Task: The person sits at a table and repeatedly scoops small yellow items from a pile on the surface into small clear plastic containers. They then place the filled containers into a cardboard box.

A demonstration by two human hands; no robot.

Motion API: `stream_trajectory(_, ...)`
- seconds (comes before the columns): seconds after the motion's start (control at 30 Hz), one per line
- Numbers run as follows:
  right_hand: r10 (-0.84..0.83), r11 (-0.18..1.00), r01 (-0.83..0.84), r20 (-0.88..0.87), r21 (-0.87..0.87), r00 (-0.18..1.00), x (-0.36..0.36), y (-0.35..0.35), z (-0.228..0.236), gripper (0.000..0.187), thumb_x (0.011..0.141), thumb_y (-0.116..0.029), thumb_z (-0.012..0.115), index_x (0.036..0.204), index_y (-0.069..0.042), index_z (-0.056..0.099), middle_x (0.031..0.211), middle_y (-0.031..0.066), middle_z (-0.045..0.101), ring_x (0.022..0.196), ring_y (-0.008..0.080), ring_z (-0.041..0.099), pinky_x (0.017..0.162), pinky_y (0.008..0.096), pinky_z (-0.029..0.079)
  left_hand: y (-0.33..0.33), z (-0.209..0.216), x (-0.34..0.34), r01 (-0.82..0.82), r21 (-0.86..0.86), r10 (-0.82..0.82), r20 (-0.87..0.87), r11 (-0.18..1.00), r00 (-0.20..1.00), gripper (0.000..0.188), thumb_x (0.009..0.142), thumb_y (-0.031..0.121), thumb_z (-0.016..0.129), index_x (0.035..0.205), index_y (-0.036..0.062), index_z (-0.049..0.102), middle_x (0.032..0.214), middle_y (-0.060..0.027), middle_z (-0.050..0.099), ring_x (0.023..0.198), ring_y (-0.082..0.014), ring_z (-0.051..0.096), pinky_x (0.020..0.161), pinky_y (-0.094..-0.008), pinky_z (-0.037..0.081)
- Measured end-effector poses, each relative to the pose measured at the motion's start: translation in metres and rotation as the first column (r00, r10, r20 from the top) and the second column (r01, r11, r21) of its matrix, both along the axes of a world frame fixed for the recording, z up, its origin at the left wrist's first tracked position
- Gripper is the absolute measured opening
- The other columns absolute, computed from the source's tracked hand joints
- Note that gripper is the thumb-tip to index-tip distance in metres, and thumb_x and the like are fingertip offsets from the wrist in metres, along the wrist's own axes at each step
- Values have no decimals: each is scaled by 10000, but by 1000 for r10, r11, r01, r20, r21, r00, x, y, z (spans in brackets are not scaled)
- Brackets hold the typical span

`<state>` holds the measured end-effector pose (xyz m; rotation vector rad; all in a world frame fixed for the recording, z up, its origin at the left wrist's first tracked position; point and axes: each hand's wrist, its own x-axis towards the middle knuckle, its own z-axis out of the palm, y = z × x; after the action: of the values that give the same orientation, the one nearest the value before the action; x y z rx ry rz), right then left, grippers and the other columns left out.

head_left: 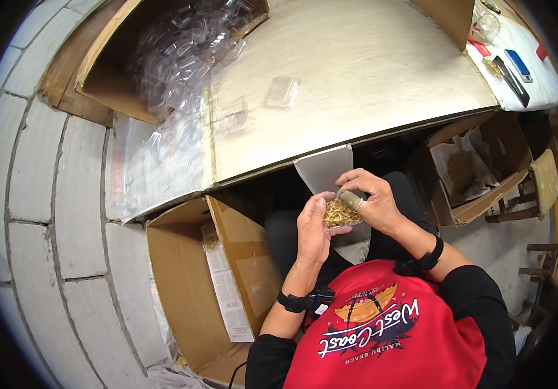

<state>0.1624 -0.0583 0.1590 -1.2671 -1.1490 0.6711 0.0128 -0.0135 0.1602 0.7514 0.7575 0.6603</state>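
Over my lap, my left hand (313,227) grips a small clear plastic box from its left side. Thin gold-coloured metal pieces (342,214) fill the box in a loose tangle. My right hand (373,196) bends over the far right edge of the box, thumb and fingertips drawn together. A beige cover wraps its thumb. What those fingertips pinch, if anything, is too small to make out. Just beyond the hands, a white flap or sheet (326,167) hangs at the table's front edge.
On the table (356,78) lie single clear plastic boxes (283,92). A cardboard box (117,71) at far left spills many more. An open carton (175,272) stands left of my legs, another (480,162) under the table at right. A blue object (518,65) lies far right.
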Motion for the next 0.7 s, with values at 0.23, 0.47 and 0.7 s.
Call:
stream_trajectory(0.23,-7,1000,10,213,-15,977,-1,-3,5,134,760,-23,668,893,-10,658,1089,115,604,966,244,601,831,332,479,0,-4,-3,-79,37,80,-30,996,996,280,990,255,399,1093,23,518,965,-108,622,811,-195,664,590,-334,604)
stream_trajectory(0.47,217,930,-219,-40,-295,975,2,16,5,118,782,-12,638,896,19,649,910,107,655,895,196,623,819,292,474,-6,-3,0,33,38,-30,-61,999,998,320,996,273,381,1098,1,516,942,-109,628,784,-196,669,581,-332,604)
stream_trajectory(0.7,110,979,-111,-17,-170,994,-5,4,-1,95,804,10,621,895,-3,643,1035,92,626,959,180,599,848,298,463,-6,-8,-4,-120,52,121,-11,991,993,330,1000,282,375,1105,1,512,968,-112,606,825,-192,661,599,-337,607)
